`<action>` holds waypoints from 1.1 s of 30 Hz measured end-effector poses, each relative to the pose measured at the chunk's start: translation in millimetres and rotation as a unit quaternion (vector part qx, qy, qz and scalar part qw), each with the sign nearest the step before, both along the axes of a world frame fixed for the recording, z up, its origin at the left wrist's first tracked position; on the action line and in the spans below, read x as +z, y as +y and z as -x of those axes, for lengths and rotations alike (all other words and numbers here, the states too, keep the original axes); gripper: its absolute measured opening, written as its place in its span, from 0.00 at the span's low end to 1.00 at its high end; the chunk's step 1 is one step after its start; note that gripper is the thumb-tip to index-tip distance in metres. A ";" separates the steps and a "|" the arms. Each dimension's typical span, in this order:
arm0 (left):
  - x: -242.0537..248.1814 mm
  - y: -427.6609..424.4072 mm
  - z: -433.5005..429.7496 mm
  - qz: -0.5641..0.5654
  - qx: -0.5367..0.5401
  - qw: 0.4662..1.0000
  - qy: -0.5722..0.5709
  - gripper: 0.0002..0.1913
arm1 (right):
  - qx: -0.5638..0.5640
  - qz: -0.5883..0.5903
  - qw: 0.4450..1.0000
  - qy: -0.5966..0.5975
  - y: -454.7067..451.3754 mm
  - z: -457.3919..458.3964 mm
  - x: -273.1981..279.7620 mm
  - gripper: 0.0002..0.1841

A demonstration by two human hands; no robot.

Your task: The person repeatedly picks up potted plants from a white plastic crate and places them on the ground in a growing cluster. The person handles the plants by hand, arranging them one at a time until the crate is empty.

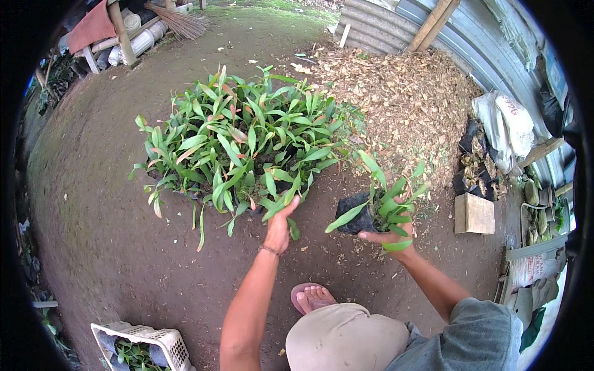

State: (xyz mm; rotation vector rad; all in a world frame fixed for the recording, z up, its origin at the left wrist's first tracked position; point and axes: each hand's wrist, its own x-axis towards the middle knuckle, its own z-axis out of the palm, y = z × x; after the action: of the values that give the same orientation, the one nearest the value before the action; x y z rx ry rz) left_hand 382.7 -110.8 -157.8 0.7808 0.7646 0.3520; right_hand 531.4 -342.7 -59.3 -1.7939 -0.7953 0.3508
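Observation:
A dense cluster of green leafy plants in black polybags [232, 139] stands on the bare soil in front of me, some leaves tinged red. My left hand [280, 227] reaches into the cluster's near right edge, its fingers hidden under leaves, so its hold cannot be told. To the right of the cluster, my right hand [394, 234] holds a single potted plant in a black polybag [356, 214]. That bag is tilted on its side, its leaves pointing right and spreading over my fingers.
A white plastic crate [180, 348] with more bagged plants is at the lower left. Wood chips [394, 97] lie beyond, by corrugated metal sheets [378, 25]. A pale block [474, 213], black bags of dry leaves [473, 178] and white sacks [506, 123] are at right. My sandaled foot [313, 297] is below.

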 end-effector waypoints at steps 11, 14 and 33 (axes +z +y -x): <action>69.7 56.5 -25.7 0.318 0.076 0.914 -0.239 0.26 | 0.082 -0.030 0.996 -0.028 36.6 20.7 -94.3 0.54; 90.9 72.8 -32.0 0.361 0.066 0.887 -0.280 0.32 | 0.111 -0.018 0.985 -0.132 76.9 28.9 -105.4 0.52; 216.6 118.0 350.9 -0.401 -0.086 0.788 0.459 0.28 | 0.016 0.055 0.989 -0.134 146.0 71.0 -132.8 0.52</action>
State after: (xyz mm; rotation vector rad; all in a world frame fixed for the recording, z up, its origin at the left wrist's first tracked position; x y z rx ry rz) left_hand 31.8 7.2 58.8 1.8936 1.4717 0.0883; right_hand 460.4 -196.7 -192.2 -1.9592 -1.0096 0.1790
